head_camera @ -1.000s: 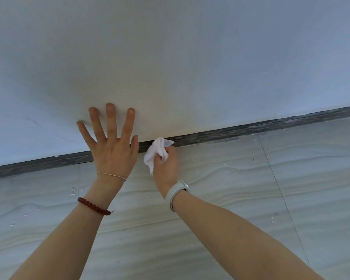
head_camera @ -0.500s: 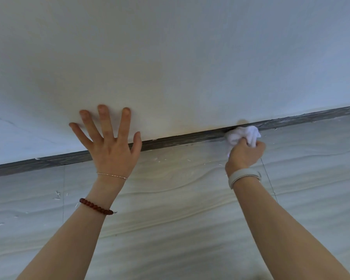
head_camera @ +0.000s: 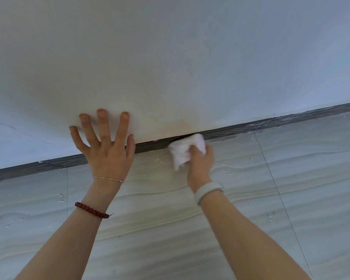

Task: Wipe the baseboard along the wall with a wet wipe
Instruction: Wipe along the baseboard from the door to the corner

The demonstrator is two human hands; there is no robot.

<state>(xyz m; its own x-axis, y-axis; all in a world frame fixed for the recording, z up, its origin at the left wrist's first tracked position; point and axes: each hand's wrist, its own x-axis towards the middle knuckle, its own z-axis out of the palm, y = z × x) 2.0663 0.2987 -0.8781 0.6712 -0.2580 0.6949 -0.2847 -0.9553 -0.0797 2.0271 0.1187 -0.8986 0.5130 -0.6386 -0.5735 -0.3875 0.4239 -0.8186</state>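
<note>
Head view is filled mostly by a smooth, matt white wall (head_camera: 170, 57), which meets the floor (head_camera: 291, 199) along a narrow dark grey baseboard (head_camera: 271, 124). The baseboard runs as a straight band, rising from the lower left to the upper right, and its surface looks streaked and a little mottled at the right part. The floor is made of large pale tiles with a wavy grey vein pattern and thin joints; small white flecks are scattered on it near the baseboard.

The wet wipe (head_camera: 185, 151) is a white, soft, crumpled wad. It is gripped by the right hand (head_camera: 200, 164), whose fingers are closed around it, and its upper edge is pressed against the baseboard. A pale band (head_camera: 208, 191) is worn on the right wrist.

The left hand (head_camera: 107, 152) is laid flat on the wall with fingers spread wide, holding nothing; its palm covers a piece of the baseboard. A thin chain (head_camera: 107, 179) and a dark red bead bracelet (head_camera: 91, 210) are seen on the left wrist.
</note>
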